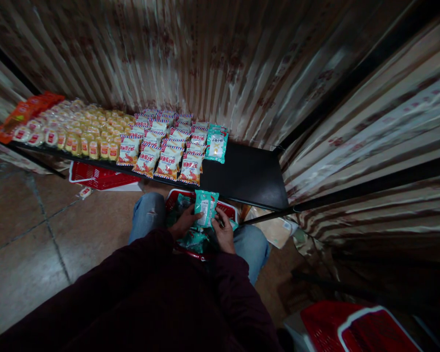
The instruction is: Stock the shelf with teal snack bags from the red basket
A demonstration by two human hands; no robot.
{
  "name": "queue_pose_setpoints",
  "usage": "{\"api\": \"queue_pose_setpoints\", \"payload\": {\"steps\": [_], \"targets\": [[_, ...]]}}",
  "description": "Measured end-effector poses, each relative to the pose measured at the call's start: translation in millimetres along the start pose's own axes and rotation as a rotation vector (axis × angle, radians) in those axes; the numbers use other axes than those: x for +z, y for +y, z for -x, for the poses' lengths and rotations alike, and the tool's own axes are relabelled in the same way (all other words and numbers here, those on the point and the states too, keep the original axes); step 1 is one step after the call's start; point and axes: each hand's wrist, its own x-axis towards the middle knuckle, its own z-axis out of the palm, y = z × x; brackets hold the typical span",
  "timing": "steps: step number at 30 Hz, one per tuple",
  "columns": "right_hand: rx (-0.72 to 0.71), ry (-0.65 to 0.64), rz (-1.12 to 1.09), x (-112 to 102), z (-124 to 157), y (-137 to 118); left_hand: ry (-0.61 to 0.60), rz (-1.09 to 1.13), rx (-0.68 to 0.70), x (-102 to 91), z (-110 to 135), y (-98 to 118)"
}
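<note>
Between my hands is a teal snack bag (205, 208), upright above a red basket (171, 196) that stands between my knees. My left hand (185, 221) grips the bag's left edge. Fingers of my right hand (223, 229) close on its lower right side. More teal bags (194, 240) lie in the basket, partly hidden by my hands and sleeves. On the black shelf (247, 171) ahead, another teal snack bag (217, 144) stands at the right end of rows of white and orange snack bags (169, 160).
Small round packaged snacks (91, 129) and an orange bag (29, 115) fill the shelf's left part. Under it sits another red basket (99, 176); a small packet (85, 192) lies on the floor. A red basket (352, 325) is at lower right. Black poles and striped curtains surround the shelf.
</note>
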Motion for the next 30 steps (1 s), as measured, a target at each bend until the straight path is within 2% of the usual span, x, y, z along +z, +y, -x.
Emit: {"api": "queue_pose_setpoints", "payload": {"steps": [6,10,16,20,22,26,30], "targets": [[-0.267,0.048,0.212,-1,2,-10,-0.013,0.006,0.007,1.2,0,2],[-0.325,0.053,0.303,-3,2,-12,-0.040,-0.049,0.050,7.5,3,7],[-0.231,0.061,0.255,-6,3,-7,-0.108,-0.066,0.122,18.6,10,13],[-0.135,0.015,0.163,-7,8,-14,-0.068,-0.103,0.063,17.9,13,11],[-0.119,0.003,0.125,-8,10,-20,-0.085,-0.142,0.053,16.1,13,9],[-0.097,-0.005,0.071,-9,11,-25,-0.117,-0.288,0.218,13.0,8,3],[-0.027,-0.043,0.003,-12,9,-21,-0.021,-0.531,0.371,15.0,6,0]]}}
